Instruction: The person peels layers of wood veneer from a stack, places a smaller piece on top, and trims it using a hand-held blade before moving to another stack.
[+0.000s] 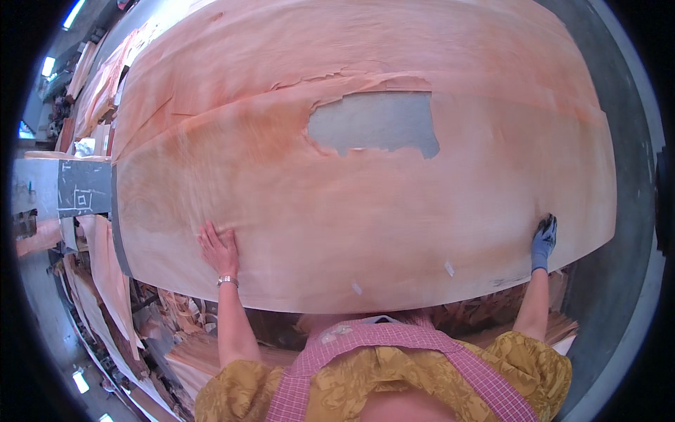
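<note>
A broad, thin sheet of pinkish-tan wood veneer (337, 218) covers the table before me. My left hand (219, 250), bare and with a band at the wrist, lies on its left part with fingers spread. On the right part rests my right hand (543, 239), in a blue-grey glove with dark fingertips; its fingers lie close together on the sheet. Neither hand appears to hold anything. Beyond the middle, a ragged-edged hole (376, 123) shows a grey surface beneath. Two small pale strips (449, 269) lie near the front edge.
Another wrinkled veneer layer (365, 42) spans the far side. A grey table edge (622, 141) runs along the right. At the left stands a dark panel with white marks (84, 188). Veneer scraps (183, 309) lie below the front edge, and long veneer pieces (109, 274) hang at left.
</note>
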Motion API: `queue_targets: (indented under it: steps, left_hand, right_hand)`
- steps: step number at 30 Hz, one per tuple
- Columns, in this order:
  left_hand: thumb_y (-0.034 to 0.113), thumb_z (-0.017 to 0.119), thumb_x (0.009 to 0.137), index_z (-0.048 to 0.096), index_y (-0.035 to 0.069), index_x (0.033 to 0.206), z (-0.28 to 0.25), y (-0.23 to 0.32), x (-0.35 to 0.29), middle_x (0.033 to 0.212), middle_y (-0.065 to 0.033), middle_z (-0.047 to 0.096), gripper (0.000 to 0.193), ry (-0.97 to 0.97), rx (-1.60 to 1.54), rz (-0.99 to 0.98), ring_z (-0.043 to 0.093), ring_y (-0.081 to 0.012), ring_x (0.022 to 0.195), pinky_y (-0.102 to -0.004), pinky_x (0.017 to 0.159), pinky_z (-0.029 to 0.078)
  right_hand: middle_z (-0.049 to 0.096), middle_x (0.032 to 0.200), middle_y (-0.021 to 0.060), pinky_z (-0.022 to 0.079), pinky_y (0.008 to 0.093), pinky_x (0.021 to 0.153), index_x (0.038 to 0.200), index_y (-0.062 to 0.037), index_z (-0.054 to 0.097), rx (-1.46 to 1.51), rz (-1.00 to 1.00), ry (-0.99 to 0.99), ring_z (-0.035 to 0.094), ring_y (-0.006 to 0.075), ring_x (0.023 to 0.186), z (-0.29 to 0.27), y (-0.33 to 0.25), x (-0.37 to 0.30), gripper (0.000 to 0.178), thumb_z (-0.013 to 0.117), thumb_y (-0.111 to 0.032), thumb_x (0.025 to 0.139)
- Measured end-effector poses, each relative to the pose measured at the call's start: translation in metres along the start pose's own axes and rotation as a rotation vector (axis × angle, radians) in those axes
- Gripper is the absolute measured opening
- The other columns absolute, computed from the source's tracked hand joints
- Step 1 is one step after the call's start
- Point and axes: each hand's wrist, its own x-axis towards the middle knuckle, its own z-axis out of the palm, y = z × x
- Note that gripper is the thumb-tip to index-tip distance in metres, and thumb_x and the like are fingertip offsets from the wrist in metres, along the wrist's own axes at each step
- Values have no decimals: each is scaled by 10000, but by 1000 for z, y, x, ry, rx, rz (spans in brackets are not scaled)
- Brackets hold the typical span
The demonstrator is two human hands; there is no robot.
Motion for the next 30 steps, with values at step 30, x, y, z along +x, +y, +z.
queue_targets:
  steps: [30]
  left_hand:
    - [638, 480, 891, 195, 226, 1548, 21, -78, -45, 1578, -145, 236, 827, 83, 93, -133, 170, -338, 1469, -626, 1121, 152]
  right_hand:
    - [498, 1388, 228, 363, 422, 1086, 1328, 15, 511, -146, -129, 25, 468, 380, 1287, -48, -67, -57, 448, 443, -293, 1009]
